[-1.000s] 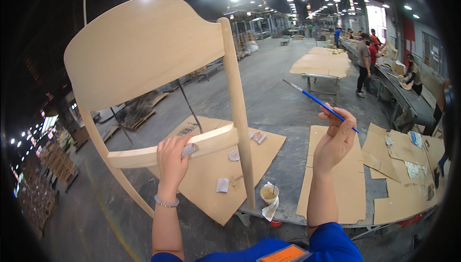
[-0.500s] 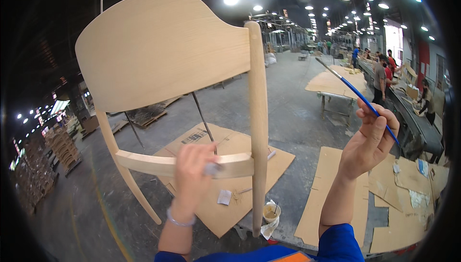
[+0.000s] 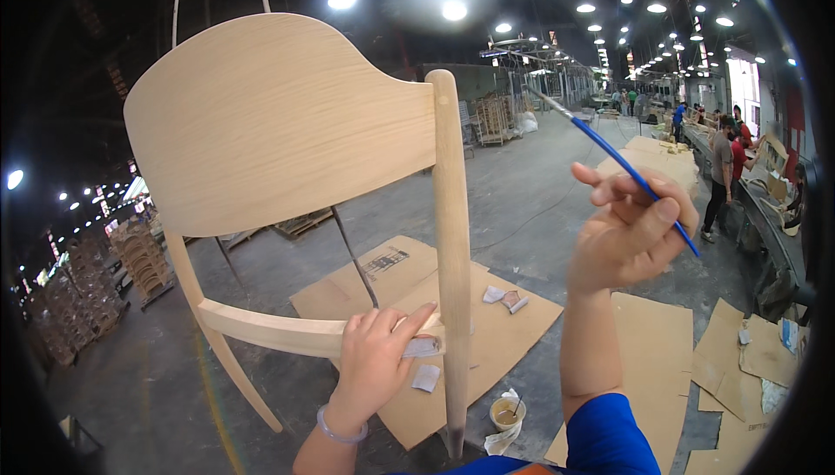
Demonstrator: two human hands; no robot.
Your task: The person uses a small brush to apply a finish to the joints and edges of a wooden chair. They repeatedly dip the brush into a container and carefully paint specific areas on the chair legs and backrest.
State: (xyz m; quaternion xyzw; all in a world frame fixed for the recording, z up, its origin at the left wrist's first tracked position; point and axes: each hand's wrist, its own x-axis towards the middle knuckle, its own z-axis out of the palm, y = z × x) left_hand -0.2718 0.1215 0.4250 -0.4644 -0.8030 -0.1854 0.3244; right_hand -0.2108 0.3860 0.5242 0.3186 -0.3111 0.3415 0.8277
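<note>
A pale wooden chair frame stands before me, with a wide curved backrest (image 3: 278, 127), a right post (image 3: 450, 240) and a lower rail (image 3: 270, 327). My left hand (image 3: 374, 357) is closed over the rail near that post. Under its fingers is a small grey piece of sandpaper (image 3: 424, 347), pressed against the wood. Raised to the right of the chair, my right hand (image 3: 631, 231) grips a thin blue paintbrush (image 3: 613, 151) between thumb and fingers. The brush's bristles point up and left, away from the wood.
A cardboard sheet (image 3: 513, 336) below the chair carries scraps of sandpaper (image 3: 426, 377). Beside it stands a cup of brownish paste (image 3: 504, 414) with a stick in it. More cardboard (image 3: 652, 362) lies right. People (image 3: 724, 166) work along a bench farther off.
My left hand has slid right along the rail, toward the post. My right hand has moved slightly left and down with the paintbrush. The whole view has shifted.
</note>
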